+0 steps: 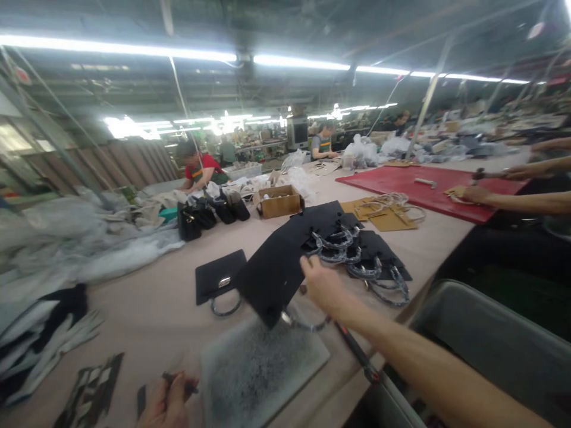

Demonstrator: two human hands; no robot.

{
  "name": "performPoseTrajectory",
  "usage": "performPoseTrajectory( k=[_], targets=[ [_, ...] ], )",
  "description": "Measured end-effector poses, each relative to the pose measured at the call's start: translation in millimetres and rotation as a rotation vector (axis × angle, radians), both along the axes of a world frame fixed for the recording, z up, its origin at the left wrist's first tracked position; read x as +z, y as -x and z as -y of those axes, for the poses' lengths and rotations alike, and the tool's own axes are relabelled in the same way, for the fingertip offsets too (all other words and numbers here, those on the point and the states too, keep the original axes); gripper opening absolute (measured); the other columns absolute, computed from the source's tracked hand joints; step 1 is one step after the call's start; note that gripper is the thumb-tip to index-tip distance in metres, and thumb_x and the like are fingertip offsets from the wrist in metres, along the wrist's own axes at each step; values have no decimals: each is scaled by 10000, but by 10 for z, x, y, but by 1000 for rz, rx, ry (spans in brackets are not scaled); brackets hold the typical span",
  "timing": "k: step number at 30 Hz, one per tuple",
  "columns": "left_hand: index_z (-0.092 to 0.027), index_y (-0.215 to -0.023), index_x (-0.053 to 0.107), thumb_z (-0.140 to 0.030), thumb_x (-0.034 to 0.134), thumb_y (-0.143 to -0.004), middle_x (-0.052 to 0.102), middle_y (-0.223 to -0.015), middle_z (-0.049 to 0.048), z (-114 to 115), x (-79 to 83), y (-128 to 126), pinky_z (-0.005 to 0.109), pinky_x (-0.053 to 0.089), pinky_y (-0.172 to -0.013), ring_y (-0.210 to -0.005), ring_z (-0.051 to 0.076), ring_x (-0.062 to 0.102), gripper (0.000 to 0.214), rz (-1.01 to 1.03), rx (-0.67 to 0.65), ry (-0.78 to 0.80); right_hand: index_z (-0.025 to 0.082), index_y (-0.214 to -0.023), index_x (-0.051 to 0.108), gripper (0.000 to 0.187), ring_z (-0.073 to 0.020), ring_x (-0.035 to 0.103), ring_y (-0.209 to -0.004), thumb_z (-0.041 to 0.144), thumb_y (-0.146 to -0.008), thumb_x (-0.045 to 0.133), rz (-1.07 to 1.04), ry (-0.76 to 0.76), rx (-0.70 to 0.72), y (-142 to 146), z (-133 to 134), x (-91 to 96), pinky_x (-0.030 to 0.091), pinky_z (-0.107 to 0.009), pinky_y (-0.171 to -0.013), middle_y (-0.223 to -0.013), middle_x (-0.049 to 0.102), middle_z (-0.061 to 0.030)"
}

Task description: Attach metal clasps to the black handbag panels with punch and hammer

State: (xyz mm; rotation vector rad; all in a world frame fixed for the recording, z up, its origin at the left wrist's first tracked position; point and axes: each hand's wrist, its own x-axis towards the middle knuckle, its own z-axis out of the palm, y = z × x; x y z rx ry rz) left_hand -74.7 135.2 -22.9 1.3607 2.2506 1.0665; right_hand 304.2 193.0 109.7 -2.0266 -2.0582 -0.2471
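My right hand reaches forward and grips the edge of a black bag panel with a wrapped round handle, lifting it off a stack of like panels. At the bottom edge my left hand is closed round a thin dark tool. Between the hands lies a grey speckled pad. Another black panel with a metal clasp lies flat to the left of the lifted one.
A long beige table holds a cardboard box, black handbags, tan panels and a red mat. Another person's arms rest on the mat at right. Grey bin beside me. Workers sit further back.
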Motion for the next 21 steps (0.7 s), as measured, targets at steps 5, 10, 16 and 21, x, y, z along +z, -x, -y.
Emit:
performPoseTrajectory(
  k=[5,10,16,21],
  targets=[
    [-251,-682,677,-387,511,-856,715,-649,24,272,-163,168,301,497,-637,-667,232,693,276,31,11,116,77,-1132,639,291,-371,611,-1075,224,-924,499,-95,-179,-157,-915,-740,602,447,-574,-905,-1158,595,-306],
    [-185,-931,729,-319,513,-931,769,-848,93,298,-227,256,294,477,-701,-820,248,725,254,-148,85,204,135,-1161,648,344,-396,572,-1140,311,-931,463,-96,-219,39,-818,-985,132,440,-587,-950,-1217,607,-264],
    [-166,-1121,708,-317,514,-979,775,-980,134,188,-196,387,341,474,-735,-933,302,729,284,-345,189,376,173,-1286,636,393,-253,646,-1108,252,-932,483,-128,236,462,743,-673,-756,482,-367,-977,-1340,614,-135],
    [-165,-1107,702,-257,534,-972,762,-1035,131,290,-347,377,341,495,-767,-949,281,722,235,-468,204,321,155,-1459,477,535,-257,627,-1149,165,-926,421,-117,388,591,1658,-815,-1072,481,-355,-934,-1518,450,-190]
  ],
)
